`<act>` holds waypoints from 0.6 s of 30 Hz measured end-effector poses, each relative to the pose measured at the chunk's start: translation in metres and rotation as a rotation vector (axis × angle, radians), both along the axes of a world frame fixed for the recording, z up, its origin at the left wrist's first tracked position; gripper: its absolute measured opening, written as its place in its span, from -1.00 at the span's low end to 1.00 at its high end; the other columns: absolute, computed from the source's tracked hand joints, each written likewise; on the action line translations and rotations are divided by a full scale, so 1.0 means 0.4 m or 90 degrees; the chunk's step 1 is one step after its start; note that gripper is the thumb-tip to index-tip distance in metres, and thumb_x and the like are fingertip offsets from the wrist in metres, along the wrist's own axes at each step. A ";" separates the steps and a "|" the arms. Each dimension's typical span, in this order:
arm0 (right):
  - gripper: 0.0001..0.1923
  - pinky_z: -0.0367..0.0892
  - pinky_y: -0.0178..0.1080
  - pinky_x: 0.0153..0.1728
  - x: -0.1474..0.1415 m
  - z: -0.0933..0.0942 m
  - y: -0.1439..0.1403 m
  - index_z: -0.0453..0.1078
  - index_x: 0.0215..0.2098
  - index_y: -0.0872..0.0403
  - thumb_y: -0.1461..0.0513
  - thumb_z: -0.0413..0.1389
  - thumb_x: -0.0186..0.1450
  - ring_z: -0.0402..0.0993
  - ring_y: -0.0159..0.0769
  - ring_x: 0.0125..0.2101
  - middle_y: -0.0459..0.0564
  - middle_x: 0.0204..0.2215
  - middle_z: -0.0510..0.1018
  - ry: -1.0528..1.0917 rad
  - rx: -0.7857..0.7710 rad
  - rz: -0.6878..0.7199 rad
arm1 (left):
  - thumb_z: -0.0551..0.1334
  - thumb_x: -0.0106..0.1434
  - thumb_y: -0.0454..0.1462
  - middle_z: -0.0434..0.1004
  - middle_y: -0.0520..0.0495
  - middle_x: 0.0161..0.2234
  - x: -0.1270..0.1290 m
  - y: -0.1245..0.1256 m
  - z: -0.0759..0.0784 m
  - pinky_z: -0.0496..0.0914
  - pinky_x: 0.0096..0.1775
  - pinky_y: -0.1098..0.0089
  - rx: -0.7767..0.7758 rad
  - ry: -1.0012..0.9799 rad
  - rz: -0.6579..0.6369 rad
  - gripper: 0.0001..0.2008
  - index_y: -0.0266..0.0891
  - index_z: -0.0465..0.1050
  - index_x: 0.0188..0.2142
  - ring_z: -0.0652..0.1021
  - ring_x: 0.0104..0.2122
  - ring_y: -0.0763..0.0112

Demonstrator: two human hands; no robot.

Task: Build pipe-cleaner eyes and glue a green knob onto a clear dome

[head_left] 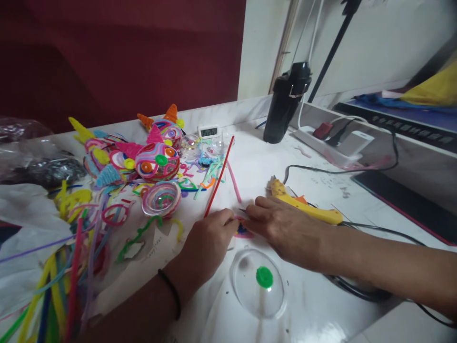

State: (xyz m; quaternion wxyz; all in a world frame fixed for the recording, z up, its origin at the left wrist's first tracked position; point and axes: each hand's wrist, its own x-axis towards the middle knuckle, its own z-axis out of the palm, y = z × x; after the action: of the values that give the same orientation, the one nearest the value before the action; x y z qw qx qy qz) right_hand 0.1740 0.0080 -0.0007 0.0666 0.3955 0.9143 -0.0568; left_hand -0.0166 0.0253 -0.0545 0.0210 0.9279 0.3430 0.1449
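As both hands met over it, coil: a small pink coil (243, 231) lay on the surface (321, 305), just behind the clear dome (257, 283).
Left hand (209, 243): fingers (228, 220) pinched shut on the coil's left edge.
Right hand (282, 226): fingers (252, 212) closed on its right edge.

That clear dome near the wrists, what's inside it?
Inside the clear dome sits one green disc; otherwise only white table shows through. What the disc is cannot be told.

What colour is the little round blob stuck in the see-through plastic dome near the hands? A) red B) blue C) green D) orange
C: the clear plastic dome lying on the white table just in front of the left hand and right hand has a small round green blob in its middle.
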 end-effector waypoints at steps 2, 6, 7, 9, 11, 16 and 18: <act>-0.60 0.23 -0.03 -0.16 -0.001 0.001 0.004 0.41 0.04 0.14 0.43 -0.03 0.28 0.29 -0.08 -0.21 0.12 -0.26 0.45 0.005 -0.019 0.000 | 0.11 0.32 -0.44 0.46 0.00 -0.33 0.000 0.001 0.000 0.35 -0.39 0.43 0.003 0.001 -0.003 -0.85 -0.25 0.43 -0.30 0.49 -0.37 0.40; -0.63 0.22 -0.09 -0.21 0.005 0.002 0.010 0.45 -0.02 0.14 0.44 0.00 0.25 0.28 -0.11 -0.25 0.11 -0.28 0.44 0.021 -0.024 0.011 | 0.12 0.32 -0.44 0.45 0.00 -0.33 -0.001 0.000 -0.001 0.35 -0.37 0.43 -0.005 -0.001 -0.003 -0.85 -0.25 0.43 -0.32 0.48 -0.35 0.39; -0.64 0.22 -0.11 -0.23 0.009 0.001 0.010 0.46 -0.04 0.13 0.44 0.01 0.25 0.28 -0.14 -0.27 0.11 -0.29 0.45 0.033 -0.018 0.013 | 0.12 0.32 -0.44 0.45 0.00 -0.33 0.000 -0.001 -0.001 0.36 -0.36 0.43 -0.013 -0.001 -0.001 -0.85 -0.26 0.43 -0.32 0.49 -0.35 0.40; -0.65 0.19 -0.14 -0.25 0.018 -0.004 0.009 0.47 -0.07 0.11 0.45 0.02 0.24 0.26 -0.19 -0.32 0.08 -0.32 0.44 0.070 0.007 0.014 | 0.13 0.31 -0.44 0.45 0.01 -0.33 0.000 -0.002 -0.001 0.36 -0.34 0.44 -0.021 -0.002 0.003 -0.85 -0.26 0.43 -0.33 0.49 -0.35 0.41; -0.65 0.16 -0.16 -0.28 0.026 -0.010 0.007 0.48 -0.09 0.10 0.46 0.03 0.23 0.22 -0.22 -0.36 0.06 -0.34 0.44 0.101 0.042 0.017 | 0.15 0.30 -0.45 0.45 0.01 -0.33 0.001 -0.003 0.000 0.35 -0.35 0.43 -0.013 -0.005 0.002 -0.86 -0.25 0.44 -0.31 0.50 -0.34 0.40; -0.66 0.12 -0.16 -0.31 0.028 -0.017 0.004 0.47 -0.08 0.14 0.45 0.02 0.23 0.21 -0.21 -0.37 0.08 -0.35 0.43 0.074 0.061 0.031 | 0.18 0.27 -0.46 0.45 0.02 -0.31 0.001 -0.002 0.000 0.33 -0.37 0.44 0.012 -0.011 0.002 -0.87 -0.24 0.44 -0.31 0.50 -0.34 0.41; -0.68 0.12 -0.15 -0.30 0.026 -0.017 0.004 0.47 -0.10 0.14 0.45 0.01 0.24 0.22 -0.20 -0.36 0.08 -0.35 0.43 0.068 0.059 0.032 | 0.17 0.28 -0.46 0.45 0.03 -0.33 0.001 -0.001 -0.001 0.32 -0.39 0.44 0.022 -0.011 0.003 -0.87 -0.24 0.43 -0.32 0.49 -0.36 0.42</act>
State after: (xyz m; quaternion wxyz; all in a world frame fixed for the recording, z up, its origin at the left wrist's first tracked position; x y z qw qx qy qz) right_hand 0.1843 0.0096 -0.0073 0.0004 0.3711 0.9280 -0.0339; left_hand -0.0162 0.0247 -0.0551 0.0079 0.9259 0.3427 0.1588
